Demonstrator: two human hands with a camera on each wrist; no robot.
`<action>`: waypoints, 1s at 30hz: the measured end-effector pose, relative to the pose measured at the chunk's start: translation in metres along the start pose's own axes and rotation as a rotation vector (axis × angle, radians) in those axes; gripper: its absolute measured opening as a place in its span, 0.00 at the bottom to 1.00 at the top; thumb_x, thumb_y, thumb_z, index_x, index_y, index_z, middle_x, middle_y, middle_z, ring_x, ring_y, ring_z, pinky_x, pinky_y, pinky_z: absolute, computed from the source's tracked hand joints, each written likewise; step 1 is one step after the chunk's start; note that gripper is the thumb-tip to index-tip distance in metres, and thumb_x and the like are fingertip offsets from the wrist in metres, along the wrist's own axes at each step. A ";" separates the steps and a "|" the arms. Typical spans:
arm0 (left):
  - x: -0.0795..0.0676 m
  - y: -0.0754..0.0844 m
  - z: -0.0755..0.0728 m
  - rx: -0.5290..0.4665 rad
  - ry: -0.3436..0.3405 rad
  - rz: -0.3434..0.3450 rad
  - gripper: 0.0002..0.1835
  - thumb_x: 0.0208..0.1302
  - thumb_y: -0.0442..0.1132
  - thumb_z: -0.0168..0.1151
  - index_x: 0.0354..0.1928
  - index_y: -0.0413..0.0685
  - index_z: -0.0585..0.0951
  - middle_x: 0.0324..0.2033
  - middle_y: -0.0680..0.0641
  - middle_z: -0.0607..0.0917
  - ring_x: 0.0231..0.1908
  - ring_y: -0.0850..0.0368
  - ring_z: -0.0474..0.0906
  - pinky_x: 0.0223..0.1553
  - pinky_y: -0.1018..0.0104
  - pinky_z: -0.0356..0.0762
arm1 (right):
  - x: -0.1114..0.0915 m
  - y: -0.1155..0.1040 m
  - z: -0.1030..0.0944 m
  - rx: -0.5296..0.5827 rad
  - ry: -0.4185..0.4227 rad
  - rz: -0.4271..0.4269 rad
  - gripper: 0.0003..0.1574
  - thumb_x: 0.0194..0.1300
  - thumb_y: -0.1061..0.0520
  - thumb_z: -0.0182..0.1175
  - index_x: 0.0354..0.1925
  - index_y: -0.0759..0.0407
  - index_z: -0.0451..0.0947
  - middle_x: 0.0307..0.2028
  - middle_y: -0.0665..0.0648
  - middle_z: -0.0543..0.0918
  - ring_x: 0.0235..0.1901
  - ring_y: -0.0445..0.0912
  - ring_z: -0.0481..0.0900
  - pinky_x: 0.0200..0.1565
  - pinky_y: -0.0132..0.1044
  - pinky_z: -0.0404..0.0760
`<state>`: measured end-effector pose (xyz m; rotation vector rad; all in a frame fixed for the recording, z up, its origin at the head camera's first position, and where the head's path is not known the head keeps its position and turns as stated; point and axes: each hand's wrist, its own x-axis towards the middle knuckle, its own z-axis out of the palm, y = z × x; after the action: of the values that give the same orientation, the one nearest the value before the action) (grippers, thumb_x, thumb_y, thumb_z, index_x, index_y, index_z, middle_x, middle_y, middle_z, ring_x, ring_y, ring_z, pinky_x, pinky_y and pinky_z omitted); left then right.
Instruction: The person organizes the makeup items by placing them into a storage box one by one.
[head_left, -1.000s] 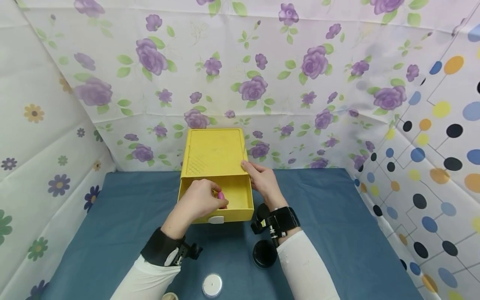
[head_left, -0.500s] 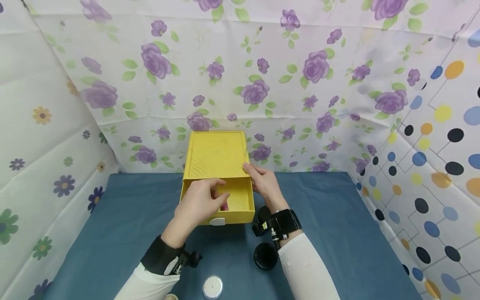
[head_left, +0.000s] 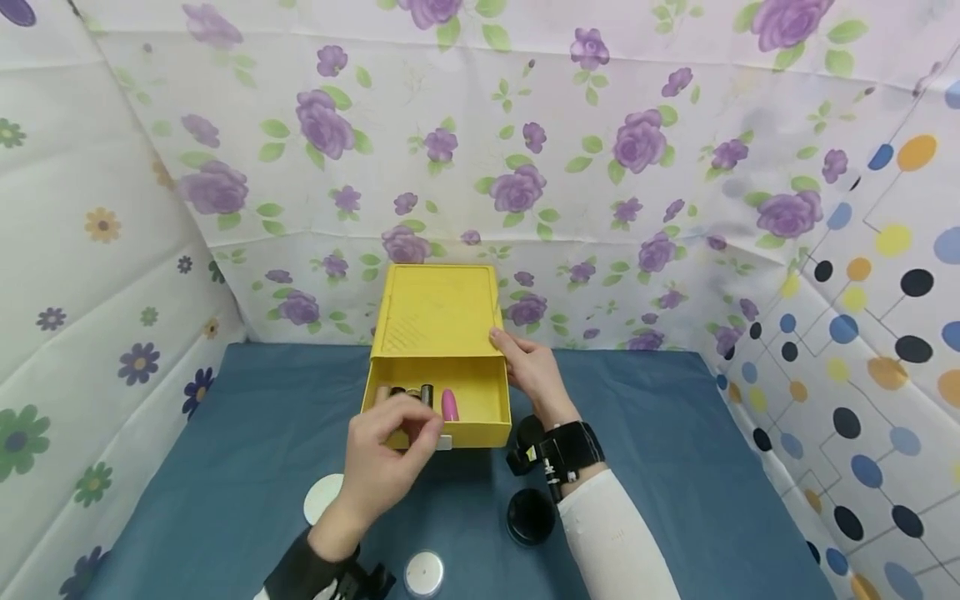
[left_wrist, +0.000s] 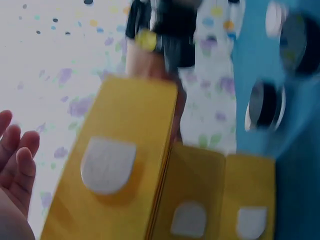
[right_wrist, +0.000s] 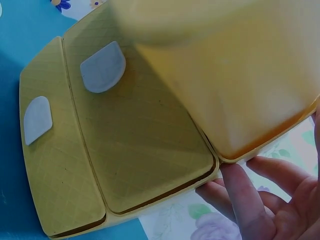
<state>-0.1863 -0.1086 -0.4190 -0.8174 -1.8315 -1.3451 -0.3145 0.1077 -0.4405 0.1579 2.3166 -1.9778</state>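
Right hand (head_left: 536, 375) touches yellow cabinet (head_left: 442, 310); left hand (head_left: 386, 457) hovers, seemingly near drawer (head_left: 483, 434).

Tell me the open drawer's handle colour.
White handle; the left wrist view shows it best.

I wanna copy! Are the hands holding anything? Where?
The right hand holds the yellow box by its right side, near the front; the left hand holds nothing.
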 end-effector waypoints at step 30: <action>-0.050 -0.009 0.015 -0.473 -0.123 -1.240 0.38 0.66 0.65 0.57 0.52 0.32 0.81 0.39 0.39 0.88 0.37 0.44 0.85 0.38 0.60 0.87 | 0.000 0.002 -0.001 0.004 0.017 -0.005 0.55 0.50 0.18 0.62 0.64 0.51 0.76 0.52 0.53 0.82 0.43 0.42 0.83 0.50 0.46 0.83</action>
<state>-0.1688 -0.1001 -0.4689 0.1762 -2.2135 -2.5777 -0.3141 0.1086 -0.4421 0.1701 2.3256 -1.9918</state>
